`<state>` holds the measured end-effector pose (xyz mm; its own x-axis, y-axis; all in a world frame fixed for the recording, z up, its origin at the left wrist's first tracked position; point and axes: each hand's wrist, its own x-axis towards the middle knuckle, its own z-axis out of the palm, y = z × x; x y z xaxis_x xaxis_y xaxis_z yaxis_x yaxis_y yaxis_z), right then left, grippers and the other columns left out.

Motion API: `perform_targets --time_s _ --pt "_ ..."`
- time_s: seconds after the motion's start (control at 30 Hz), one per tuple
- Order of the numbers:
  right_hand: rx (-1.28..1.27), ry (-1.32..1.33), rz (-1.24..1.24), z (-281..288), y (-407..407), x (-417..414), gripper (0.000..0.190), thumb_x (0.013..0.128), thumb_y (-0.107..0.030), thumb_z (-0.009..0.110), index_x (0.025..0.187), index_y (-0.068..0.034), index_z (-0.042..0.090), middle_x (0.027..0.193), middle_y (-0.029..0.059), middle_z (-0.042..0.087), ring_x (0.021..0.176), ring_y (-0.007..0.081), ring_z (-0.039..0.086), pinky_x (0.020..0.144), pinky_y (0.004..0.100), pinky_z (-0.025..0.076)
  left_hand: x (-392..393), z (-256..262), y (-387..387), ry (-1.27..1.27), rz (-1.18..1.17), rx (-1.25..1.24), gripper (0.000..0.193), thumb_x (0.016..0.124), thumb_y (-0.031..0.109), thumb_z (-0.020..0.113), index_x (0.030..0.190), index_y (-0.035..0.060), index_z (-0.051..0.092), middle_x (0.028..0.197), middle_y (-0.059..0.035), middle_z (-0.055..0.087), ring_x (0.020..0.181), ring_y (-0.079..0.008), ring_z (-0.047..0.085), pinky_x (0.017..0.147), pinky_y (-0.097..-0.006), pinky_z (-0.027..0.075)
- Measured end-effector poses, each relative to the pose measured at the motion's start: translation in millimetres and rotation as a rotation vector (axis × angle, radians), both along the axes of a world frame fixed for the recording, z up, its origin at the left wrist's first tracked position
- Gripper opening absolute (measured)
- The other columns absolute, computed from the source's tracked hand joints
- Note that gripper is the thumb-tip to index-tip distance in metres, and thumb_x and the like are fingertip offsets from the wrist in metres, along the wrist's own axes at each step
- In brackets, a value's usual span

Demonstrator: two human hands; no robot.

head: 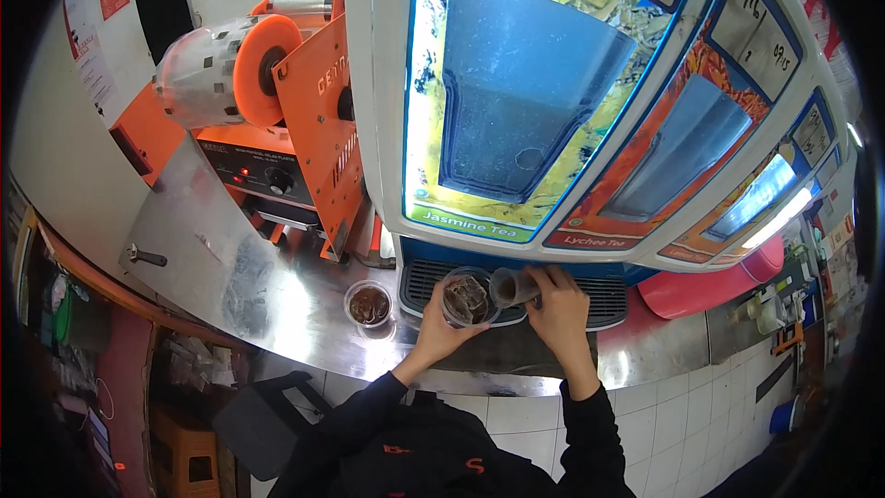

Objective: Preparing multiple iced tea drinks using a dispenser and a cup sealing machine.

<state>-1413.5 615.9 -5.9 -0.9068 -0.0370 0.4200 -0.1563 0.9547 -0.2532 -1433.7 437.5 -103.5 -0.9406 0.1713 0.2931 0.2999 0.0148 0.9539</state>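
Observation:
My left hand (438,332) is closed around a clear plastic cup (467,299) that holds ice and some dark liquid. Close against that cup's right rim is a small translucent measuring cup (508,287), tilted, with my right hand (561,304) gripping it. Whether liquid is flowing between the two cannot be made out. Both hands are over the black drip tray (423,283) of a drink dispenser (379,152). To the left, a second clear plastic cup (368,304) with dark drink and ice stands on the steel counter (207,256).
An orange cup-sealing machine (314,124) with a roll of film (200,72) stands at the back left. A dark-handled tool (148,257) lies near the counter's left end. Right of the dispenser sits a pink container (712,280). A black chair (259,422) is below the counter.

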Motion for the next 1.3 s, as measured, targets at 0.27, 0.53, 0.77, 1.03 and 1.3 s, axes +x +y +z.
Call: perform_targets --time_s 0.27,0.53,0.77,1.03,1.3 --pt "0.311 0.230 0.161 17 -13 5 0.034 0.067 -0.008 0.056 0.100 -0.012 0.064 0.094 0.0101 0.054 0.096 0.0290 0.051 0.095 0.0458 0.037 12 8 6 0.006 -0.010 -0.063 0.085 0.056 0.015 0.084 0.125 0.0006 0.035 0.117 -0.0165 0.053 0.110 -0.0259 0.053 0.092 -0.0347 0.042" --pt "0.450 0.322 0.248 16 -25 14 0.036 0.068 -0.011 0.054 0.102 -0.018 0.064 0.100 0.0091 0.053 0.097 0.0262 0.050 0.093 0.0438 0.038 16 1 5 -0.036 -0.034 -0.038 0.091 0.053 0.018 0.085 0.126 -0.0002 0.035 0.121 -0.0148 0.047 0.114 -0.0275 0.047 0.096 -0.0350 0.038" --pt "0.108 0.204 0.088 -14 -7 -3 0.041 0.064 -0.006 0.064 0.104 -0.009 0.061 0.095 0.0116 0.057 0.092 0.0287 0.055 0.085 0.0419 0.043 14 1 -2 -0.038 0.019 0.008 0.090 0.053 0.019 0.086 0.125 -0.0003 0.036 0.118 -0.0135 0.047 0.113 -0.0248 0.047 0.096 -0.0343 0.038" --pt "-0.562 -0.059 -0.084 -57 4 -48 0.038 0.070 -0.008 0.074 0.101 0.006 0.057 0.097 0.0193 0.062 0.082 0.0267 0.062 0.071 0.0335 0.049 12 2 -9 -0.028 0.053 0.044 0.088 0.054 0.017 0.086 0.124 -0.0007 0.036 0.117 -0.0133 0.048 0.112 -0.0238 0.048 0.095 -0.0335 0.038" --pt "-0.502 0.127 0.086 -78 19 -63 0.033 0.076 -0.003 0.069 0.104 0.006 0.056 0.101 0.0162 0.060 0.093 0.0229 0.059 0.077 0.0360 0.050 8 5 -11 -0.025 0.084 0.022 0.088 0.054 0.016 0.086 0.124 -0.0013 0.036 0.117 -0.0134 0.048 0.112 -0.0237 0.048 0.095 -0.0339 0.038"
